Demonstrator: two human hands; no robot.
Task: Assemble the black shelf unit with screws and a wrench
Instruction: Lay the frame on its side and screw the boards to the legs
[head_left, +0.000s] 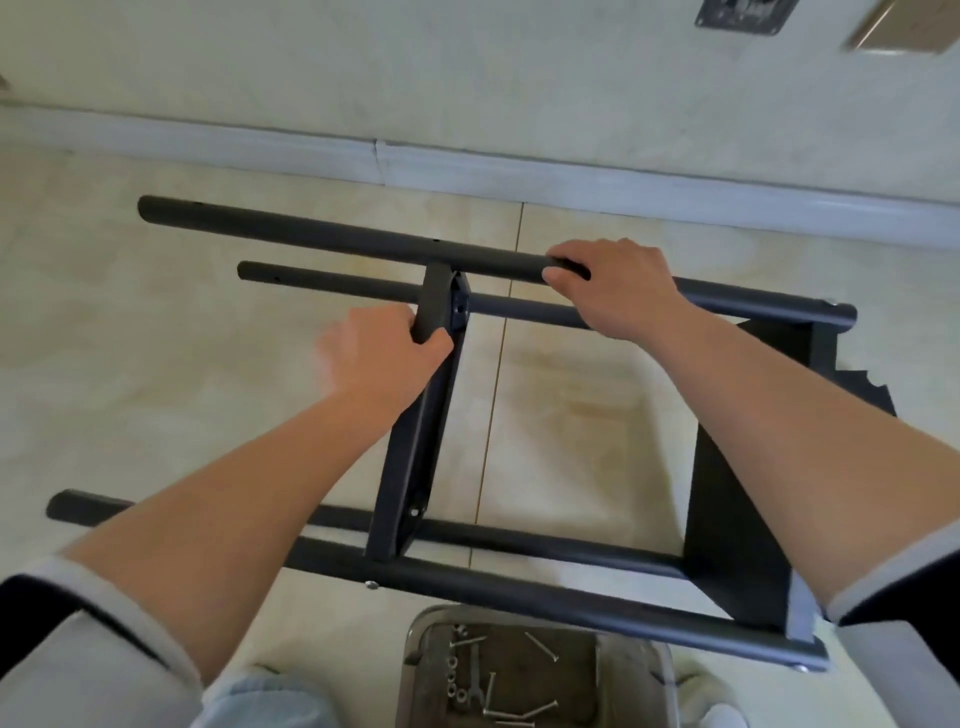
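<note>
The black shelf unit (519, 566) is laid on its side on the floor (156, 338), its crossbar (431, 312) gripped near the top end by the left hand (384, 348) while, at two o'clock from it, the far pole (337, 236) is clasped by the right hand (618, 286), both forearms extended forward.
</note>
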